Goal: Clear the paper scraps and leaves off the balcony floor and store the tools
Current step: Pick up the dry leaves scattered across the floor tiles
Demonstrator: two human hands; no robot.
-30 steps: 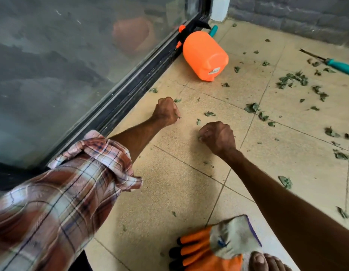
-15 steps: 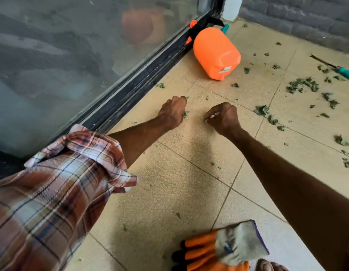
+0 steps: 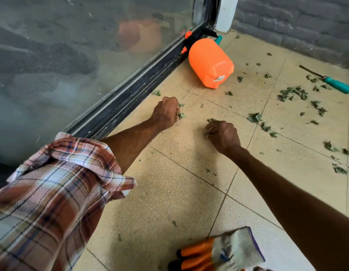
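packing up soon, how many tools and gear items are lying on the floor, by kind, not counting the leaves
orange sprayer bottle, on its side by the window track: 1
teal-handled hand tool, near the far wall: 1
orange and grey work gloves, at the bottom edge, partly cut off: at least 1, exact number unclear
Total: at least 3

Green leaf scraps (image 3: 293, 93) are scattered right of the tipped orange sprayer (image 3: 210, 63), with a teal-handled tool (image 3: 337, 85) laid farther right.

Rolled plaid sleeve (image 3: 58, 184) in orange, white and navy, other forearm (image 3: 287, 194) bare
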